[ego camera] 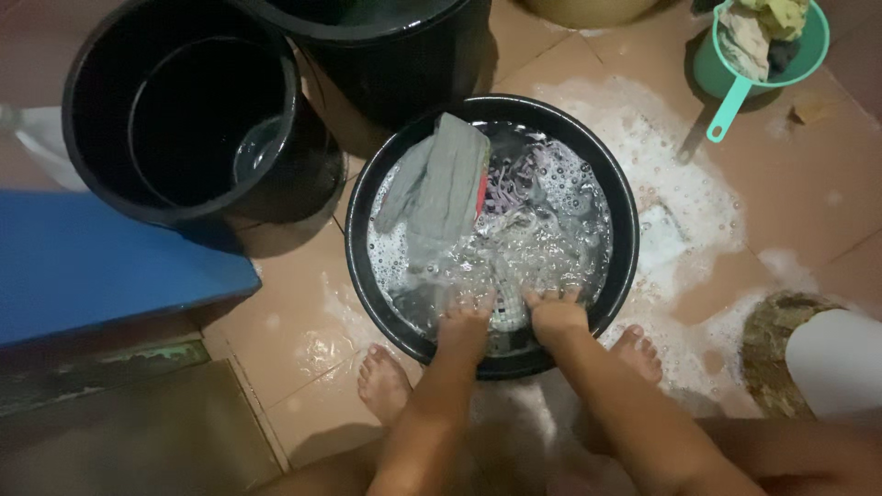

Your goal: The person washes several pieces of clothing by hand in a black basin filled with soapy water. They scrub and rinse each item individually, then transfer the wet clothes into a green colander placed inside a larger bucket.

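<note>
Gripping laundry, both hands nr basin edge.

Home wash area, floor-level laundry spot. Evidence: tan floor tiles lying wet, suds spreading at 3 o'clock. Black basin sitting at centre, soapy water and grey garment soaking inside. Black buckets standing at 10–12 o'clock. Teal dipper holding rags at 1 o'clock. Bare feet resting on tiles at 6 o'clock.
</note>
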